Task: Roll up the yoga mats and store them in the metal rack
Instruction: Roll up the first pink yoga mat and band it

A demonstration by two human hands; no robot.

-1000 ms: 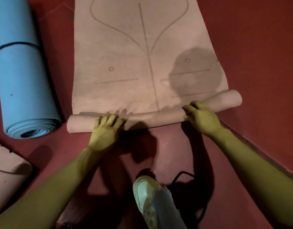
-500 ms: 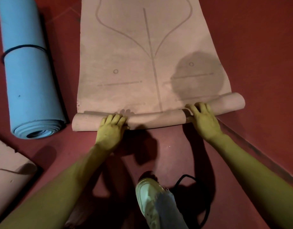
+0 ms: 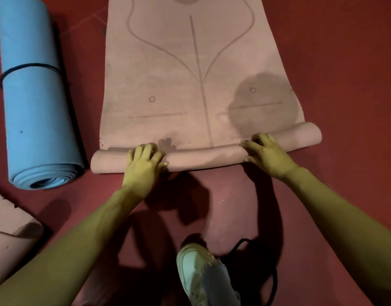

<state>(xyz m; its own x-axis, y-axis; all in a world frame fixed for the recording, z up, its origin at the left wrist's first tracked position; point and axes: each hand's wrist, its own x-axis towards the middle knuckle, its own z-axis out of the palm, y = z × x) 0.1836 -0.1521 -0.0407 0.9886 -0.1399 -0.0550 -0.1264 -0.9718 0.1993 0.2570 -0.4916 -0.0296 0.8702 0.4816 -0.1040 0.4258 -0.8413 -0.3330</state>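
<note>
A pink yoga mat (image 3: 190,85) with printed lines lies flat on the red floor, stretching away from me. Its near end is wound into a thin roll (image 3: 203,156) that runs left to right. My left hand (image 3: 144,164) lies over the left part of the roll with its fingers curled over the top. My right hand (image 3: 266,152) grips the right part of the roll, fingers curled over it. The metal rack is not in view.
A rolled blue mat (image 3: 33,102) with a black band lies at the left. Another pink mat (image 3: 9,235) shows at the lower left edge. My white shoe (image 3: 199,274) and a black strap (image 3: 269,272) lie near the bottom on the red floor (image 3: 344,62).
The roll has turned a little further away from me and grown slightly. Both hands have shifted forward on it, fingers curling over its top.
</note>
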